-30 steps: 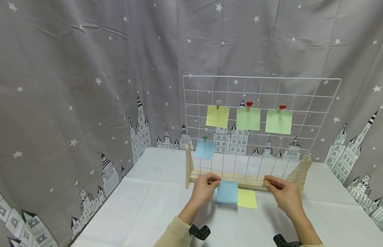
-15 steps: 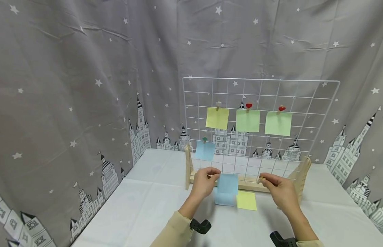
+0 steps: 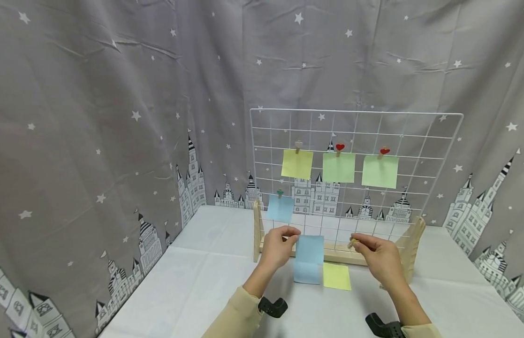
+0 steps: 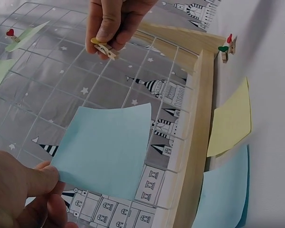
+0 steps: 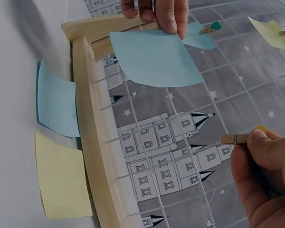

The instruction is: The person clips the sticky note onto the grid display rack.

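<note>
My left hand (image 3: 278,249) pinches a blue sticky note (image 4: 104,149) by its edge, in front of the lower part of the white wire grid (image 3: 354,112). Between the thumb and fingers of my right hand (image 3: 382,260) is a small wooden clothespin (image 5: 233,138) with a yellow piece on it. The hand is level with the note, some way to its right. On the table below lie a pad of blue sticky notes (image 5: 57,102) and a yellow sticky note (image 3: 337,276), side by side at the foot of the grid's wooden stand (image 5: 92,142).
Higher on the grid hang a yellow note (image 3: 297,164) and two green notes (image 3: 338,167) under heart clothespins. A blue note (image 3: 280,208) hangs lower left from a green-heart clothespin (image 3: 280,192). Spare heart clothespins (image 4: 224,52) lie on the table near the stand's right end.
My left hand has lifted the blue note up off the pad towards the grid. My right hand has moved left with the clothespin, closer to the note.
</note>
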Action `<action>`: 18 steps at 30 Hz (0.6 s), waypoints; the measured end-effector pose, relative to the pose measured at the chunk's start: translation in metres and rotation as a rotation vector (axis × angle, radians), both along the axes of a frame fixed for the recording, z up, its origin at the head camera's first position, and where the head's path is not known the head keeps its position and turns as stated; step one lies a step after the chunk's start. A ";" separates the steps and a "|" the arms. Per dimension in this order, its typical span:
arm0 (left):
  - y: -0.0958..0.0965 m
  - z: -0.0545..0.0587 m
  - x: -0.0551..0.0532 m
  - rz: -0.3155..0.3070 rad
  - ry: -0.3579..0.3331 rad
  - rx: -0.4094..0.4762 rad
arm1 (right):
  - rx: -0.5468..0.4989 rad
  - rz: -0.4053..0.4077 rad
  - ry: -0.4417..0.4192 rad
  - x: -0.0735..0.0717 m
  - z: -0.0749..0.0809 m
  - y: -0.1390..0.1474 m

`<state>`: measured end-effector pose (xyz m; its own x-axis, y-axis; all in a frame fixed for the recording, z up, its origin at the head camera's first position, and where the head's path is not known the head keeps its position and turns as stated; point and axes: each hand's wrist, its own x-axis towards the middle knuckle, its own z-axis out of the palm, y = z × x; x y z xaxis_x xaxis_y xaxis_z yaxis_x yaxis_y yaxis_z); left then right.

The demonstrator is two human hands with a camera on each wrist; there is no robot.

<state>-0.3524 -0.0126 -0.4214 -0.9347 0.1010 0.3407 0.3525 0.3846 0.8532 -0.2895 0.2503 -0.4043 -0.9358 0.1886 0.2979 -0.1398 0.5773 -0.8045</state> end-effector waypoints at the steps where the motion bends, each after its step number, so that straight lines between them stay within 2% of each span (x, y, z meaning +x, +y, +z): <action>1: 0.000 0.001 0.000 0.002 0.002 -0.002 | 0.003 0.000 0.004 0.000 0.000 -0.001; 9: 0.003 0.007 -0.002 0.005 0.014 -0.015 | -0.011 -0.001 0.016 -0.002 0.007 -0.006; 18: 0.007 0.013 -0.002 0.023 -0.010 -0.021 | -0.057 0.006 0.010 -0.003 0.013 -0.012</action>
